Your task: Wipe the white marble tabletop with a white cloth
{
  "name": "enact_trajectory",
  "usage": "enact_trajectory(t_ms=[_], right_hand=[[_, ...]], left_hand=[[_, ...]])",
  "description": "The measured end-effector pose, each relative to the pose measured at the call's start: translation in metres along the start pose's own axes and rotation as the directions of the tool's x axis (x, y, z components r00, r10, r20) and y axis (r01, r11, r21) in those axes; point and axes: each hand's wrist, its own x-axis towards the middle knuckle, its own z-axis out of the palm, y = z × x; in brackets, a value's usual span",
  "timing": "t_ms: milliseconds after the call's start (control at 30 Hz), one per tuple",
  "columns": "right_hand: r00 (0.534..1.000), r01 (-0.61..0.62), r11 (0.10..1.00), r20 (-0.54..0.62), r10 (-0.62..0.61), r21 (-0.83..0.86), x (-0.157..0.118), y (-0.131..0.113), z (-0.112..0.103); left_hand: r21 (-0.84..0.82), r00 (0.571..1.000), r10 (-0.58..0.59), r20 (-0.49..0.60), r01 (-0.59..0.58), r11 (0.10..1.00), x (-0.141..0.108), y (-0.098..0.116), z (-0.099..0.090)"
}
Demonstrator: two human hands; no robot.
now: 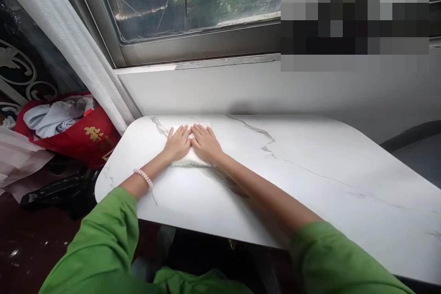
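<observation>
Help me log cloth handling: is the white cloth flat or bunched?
Flat: the white cloth lies as a low patch on the table beneath the left hand and right hand. Whether folded, I cannot tell.

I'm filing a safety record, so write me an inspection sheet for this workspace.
Surface: white table with grey vein markings and rounded corners.
Job's things: folded white cloth, lying flat toward the table's left end.
Clutter: red bag stuffed with pale fabric, beside the table's left end.
Hands: left hand and right hand both flat on the cloth, side by side.
Cables: nothing seen.
Surroundings: window beyond the table, white curtain at left; upper right pixelated, unreadable.
</observation>
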Motion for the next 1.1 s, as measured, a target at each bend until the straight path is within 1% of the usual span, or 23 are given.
enact_trajectory(t_ms=[100,200,333,467,567,700,833,967,1100], right_hand=[[1.000,0.013,1.000,-0.004,-0.014,-0.023,0.041,0.005,0.008],[0.999,-0.011,0.999,-0.039,0.009,-0.035,0.066,0.012,0.015],[0.996,-0.027,0.999,-0.081,0.024,-0.037,0.083,0.018,0.020],[0.994,-0.022,1.000,-0.108,0.019,-0.018,0.088,0.023,0.024],[0.992,-0.005,1.000,-0.124,0.004,-0.010,0.087,0.025,0.026],[0.990,0.014,1.000,-0.142,-0.015,-0.004,0.082,0.025,0.028],[0.992,0.021,1.000,-0.126,-0.023,-0.012,0.072,0.020,0.026],[0.995,-0.015,0.999,-0.099,0.011,-0.045,0.049,0.008,0.022],[0.989,-0.023,0.995,-0.147,0.009,-0.096,0.014,-0.008,0.022]], left_hand=[[-0.029,0.998,-0.047,-0.043,0.046,0.999,0.034,-0.024,0.002],[-0.044,0.998,-0.021,-0.061,0.019,0.999,0.057,-0.040,0.004],[-0.041,0.997,0.017,-0.078,-0.020,0.999,0.076,-0.051,0.005],[-0.013,0.996,0.025,-0.089,-0.026,1.000,0.083,-0.054,0.008],[-0.008,0.996,0.038,-0.087,-0.039,0.999,0.081,-0.054,0.010],[-0.011,0.996,0.011,-0.092,-0.012,1.000,0.073,-0.049,0.011],[0.004,0.997,-0.004,-0.083,0.004,1.000,0.062,-0.043,0.010],[0.003,0.997,0.001,-0.073,-0.001,1.000,0.044,-0.036,0.010],[0.026,0.997,0.048,-0.060,-0.047,0.999,0.015,-0.026,0.008]])
